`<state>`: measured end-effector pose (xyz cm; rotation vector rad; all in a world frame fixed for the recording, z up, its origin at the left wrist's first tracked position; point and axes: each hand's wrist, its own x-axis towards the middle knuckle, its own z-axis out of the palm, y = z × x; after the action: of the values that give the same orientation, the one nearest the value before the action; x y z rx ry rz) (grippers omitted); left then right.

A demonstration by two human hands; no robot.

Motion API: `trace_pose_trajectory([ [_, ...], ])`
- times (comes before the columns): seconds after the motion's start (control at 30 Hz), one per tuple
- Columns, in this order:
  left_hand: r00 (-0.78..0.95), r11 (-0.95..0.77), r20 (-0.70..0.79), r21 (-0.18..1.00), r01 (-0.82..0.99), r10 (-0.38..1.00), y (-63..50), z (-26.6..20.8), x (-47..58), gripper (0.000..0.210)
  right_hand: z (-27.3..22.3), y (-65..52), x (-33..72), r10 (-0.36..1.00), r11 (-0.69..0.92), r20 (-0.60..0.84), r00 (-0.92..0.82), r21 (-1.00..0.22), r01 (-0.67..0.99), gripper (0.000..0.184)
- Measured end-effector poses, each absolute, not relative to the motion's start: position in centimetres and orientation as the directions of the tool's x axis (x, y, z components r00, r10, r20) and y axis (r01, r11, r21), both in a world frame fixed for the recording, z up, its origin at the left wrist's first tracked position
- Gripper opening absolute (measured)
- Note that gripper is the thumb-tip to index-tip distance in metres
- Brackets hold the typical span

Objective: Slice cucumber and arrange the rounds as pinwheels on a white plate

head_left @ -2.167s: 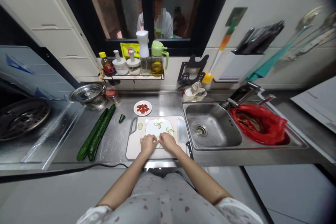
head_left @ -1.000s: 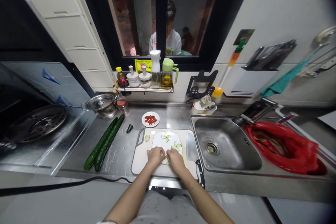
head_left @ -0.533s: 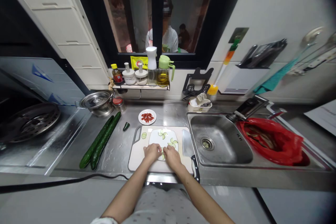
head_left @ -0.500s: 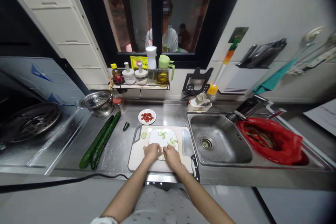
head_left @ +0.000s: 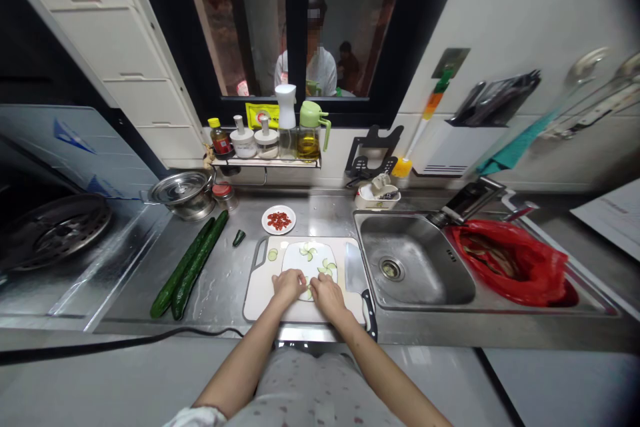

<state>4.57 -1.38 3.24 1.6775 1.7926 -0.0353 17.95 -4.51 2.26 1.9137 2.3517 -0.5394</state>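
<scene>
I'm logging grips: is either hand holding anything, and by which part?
Cannot be told: left hand and right hand are at cucumber slices on the white plate, any pinch unclear.

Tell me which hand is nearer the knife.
Right. The right hand is left of the knife; the left hand is farther left, at the near left corner of the white plate.

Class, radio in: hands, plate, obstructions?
Left hand, right hand over plate, near side; grip unclear. Cucumber slices fanned on plate. Hands partly hide nearest slices; knife right of plate.

Head view, facing forward, down over counter [head_left: 225, 287].
</scene>
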Motion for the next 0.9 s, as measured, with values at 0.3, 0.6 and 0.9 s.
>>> trace_pose_trajectory([
  [0.3,0.05,0.165,-0.466,0.409,0.897,0.883,-1.5,3.3,4.5,0.009,2.2,-4.6,17.8,0.938,0.178,-0.258,-0.233,-0.218,0.959,0.025],
  [0.6,0.045,0.157,-0.457,0.393,0.906,0.888,-1.5,2.7,4.4,0.009,1.9,-5.4,17.8,0.954,0.169,-0.209,-0.214,-0.213,0.962,0.025],
  [0.9,0.058,0.137,-0.423,0.417,0.899,0.904,-1.8,2.3,4.2,0.009,1.1,-6.2,17.0,0.973,0.144,-0.152,-0.176,-0.201,0.969,0.027],
])
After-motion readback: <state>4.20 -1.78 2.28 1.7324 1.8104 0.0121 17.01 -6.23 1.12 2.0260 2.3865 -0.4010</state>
